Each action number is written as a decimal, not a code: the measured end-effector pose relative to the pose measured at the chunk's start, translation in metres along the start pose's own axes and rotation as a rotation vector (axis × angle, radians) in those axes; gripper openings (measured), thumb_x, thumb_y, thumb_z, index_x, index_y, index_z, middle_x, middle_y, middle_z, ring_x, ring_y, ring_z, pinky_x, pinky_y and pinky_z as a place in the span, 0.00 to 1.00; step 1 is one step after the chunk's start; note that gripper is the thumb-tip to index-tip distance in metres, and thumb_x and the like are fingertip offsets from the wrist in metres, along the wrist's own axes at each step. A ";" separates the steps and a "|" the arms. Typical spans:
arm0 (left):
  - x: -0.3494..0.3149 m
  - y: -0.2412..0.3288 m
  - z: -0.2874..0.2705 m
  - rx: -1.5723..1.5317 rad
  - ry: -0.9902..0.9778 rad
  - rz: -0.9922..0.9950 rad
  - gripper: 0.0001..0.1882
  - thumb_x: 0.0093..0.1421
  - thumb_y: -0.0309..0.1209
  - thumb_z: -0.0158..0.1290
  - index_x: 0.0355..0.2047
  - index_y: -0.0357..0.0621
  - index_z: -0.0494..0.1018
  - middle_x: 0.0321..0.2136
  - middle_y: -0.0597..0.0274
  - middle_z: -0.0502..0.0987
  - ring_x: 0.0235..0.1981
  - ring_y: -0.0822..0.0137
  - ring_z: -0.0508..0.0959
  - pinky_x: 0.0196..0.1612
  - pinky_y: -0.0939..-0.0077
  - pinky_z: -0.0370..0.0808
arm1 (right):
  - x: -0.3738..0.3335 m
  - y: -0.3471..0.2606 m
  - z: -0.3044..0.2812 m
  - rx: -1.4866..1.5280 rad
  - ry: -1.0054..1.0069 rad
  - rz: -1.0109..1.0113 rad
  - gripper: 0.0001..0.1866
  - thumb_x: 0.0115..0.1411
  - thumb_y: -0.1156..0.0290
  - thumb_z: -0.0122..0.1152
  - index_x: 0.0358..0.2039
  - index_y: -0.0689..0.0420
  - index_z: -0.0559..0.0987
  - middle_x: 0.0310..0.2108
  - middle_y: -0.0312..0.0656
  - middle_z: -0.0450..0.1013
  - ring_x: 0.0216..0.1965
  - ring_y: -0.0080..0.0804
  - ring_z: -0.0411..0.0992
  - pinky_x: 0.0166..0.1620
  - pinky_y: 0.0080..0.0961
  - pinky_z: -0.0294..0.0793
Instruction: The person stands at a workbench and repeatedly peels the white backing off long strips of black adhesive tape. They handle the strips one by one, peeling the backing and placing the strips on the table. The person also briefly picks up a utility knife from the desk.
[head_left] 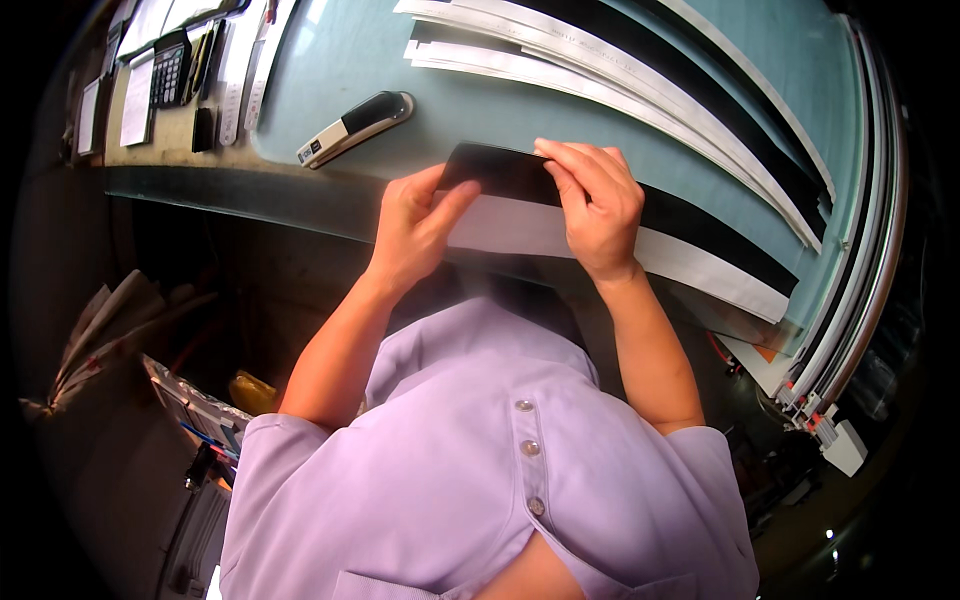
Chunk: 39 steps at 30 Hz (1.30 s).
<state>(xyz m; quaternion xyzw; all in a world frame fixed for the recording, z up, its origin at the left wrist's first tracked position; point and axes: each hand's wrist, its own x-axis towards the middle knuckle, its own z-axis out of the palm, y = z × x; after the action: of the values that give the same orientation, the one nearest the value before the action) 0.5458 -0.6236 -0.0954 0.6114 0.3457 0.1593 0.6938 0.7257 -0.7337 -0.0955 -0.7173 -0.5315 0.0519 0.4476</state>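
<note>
A long strip (500, 172), black along its far side and white along its near side, lies across the front edge of the glass-like tabletop and stretches off to the right. My left hand (414, 222) grips its left end, thumb on the face and the other fingers hidden behind. Farther right, my right hand (602, 208) pinches the strip's far edge between thumb and fingers. Whether the strip is one layer or several I cannot tell. A black and white stapler (356, 129) rests on the table beyond my left hand.
Several long white strips (590, 72) and black strips lie in a pile at the far right. At the far left are a calculator (170, 69), papers and rulers (256, 83). Metal rails (872, 220) run along the table's right edge. Folded papers (105, 325) stand below left.
</note>
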 end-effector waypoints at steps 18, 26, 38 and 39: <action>-0.005 0.016 0.011 0.063 0.087 0.091 0.09 0.66 0.23 0.54 0.43 0.30 0.78 0.27 0.66 0.80 0.27 0.81 0.75 0.32 0.83 0.73 | -0.012 0.015 -0.010 -0.083 0.122 -0.071 0.14 0.57 0.80 0.63 0.45 0.58 0.83 0.42 0.41 0.81 0.41 0.38 0.78 0.47 0.32 0.71; 0.010 -0.015 0.010 -0.067 0.058 0.003 0.11 0.68 0.27 0.54 0.45 0.31 0.77 0.30 0.67 0.80 0.30 0.79 0.76 0.33 0.82 0.73 | -0.040 0.075 -0.039 0.046 -0.028 0.333 0.04 0.63 0.72 0.62 0.33 0.59 0.81 0.26 0.38 0.75 0.30 0.36 0.71 0.43 0.27 0.66; 0.027 -0.032 0.011 -0.040 0.073 -0.104 0.11 0.69 0.31 0.54 0.44 0.33 0.77 0.27 0.68 0.80 0.26 0.79 0.76 0.29 0.81 0.72 | -0.049 0.083 -0.018 -0.150 0.024 0.145 0.07 0.60 0.79 0.61 0.38 0.58 0.82 0.30 0.38 0.73 0.36 0.37 0.70 0.45 0.28 0.65; 0.026 -0.034 0.011 -0.023 0.082 -0.082 0.11 0.68 0.30 0.54 0.43 0.33 0.77 0.26 0.68 0.80 0.26 0.80 0.76 0.28 0.81 0.72 | -0.049 0.083 -0.017 -0.151 0.024 0.138 0.08 0.59 0.80 0.61 0.39 0.58 0.82 0.31 0.38 0.73 0.36 0.37 0.71 0.45 0.28 0.65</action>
<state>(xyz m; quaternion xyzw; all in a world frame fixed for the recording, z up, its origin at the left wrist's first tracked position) 0.5650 -0.6217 -0.1355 0.5816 0.3966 0.1595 0.6921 0.7733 -0.7861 -0.1636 -0.7843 -0.4780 0.0337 0.3940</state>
